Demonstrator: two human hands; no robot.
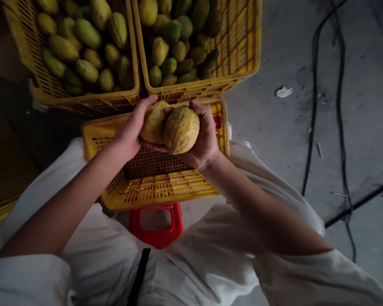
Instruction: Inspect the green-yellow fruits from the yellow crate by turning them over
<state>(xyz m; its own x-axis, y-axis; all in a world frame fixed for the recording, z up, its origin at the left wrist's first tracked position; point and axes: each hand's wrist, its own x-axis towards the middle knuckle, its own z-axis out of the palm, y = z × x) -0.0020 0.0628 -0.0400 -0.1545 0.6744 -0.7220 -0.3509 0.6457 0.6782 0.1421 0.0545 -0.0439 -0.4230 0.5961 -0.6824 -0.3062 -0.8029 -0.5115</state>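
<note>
Two oval yellow fruits with bumpy, faintly ridged skin are held side by side above a yellow plastic crate (166, 199). My left hand (129, 131) is closed around the left yellow fruit (153, 123), its thumb along the far side and some fingers underneath. My right hand (207, 140) wraps the right yellow fruit (181, 129), which partly covers the other one. The two fruits seem to touch. The fingers beneath them are mostly hidden. Below the hands, the crate's slotted floor and near wall show between my knees.
Beyond the hands stand two yellow crates, a left crate (98, 97) and a right crate (210, 83), holding many green and yellow fruits. A red stool (175, 225) shows between my legs. Black cables (340, 102) and a white scrap (284, 92) lie on the concrete floor at right.
</note>
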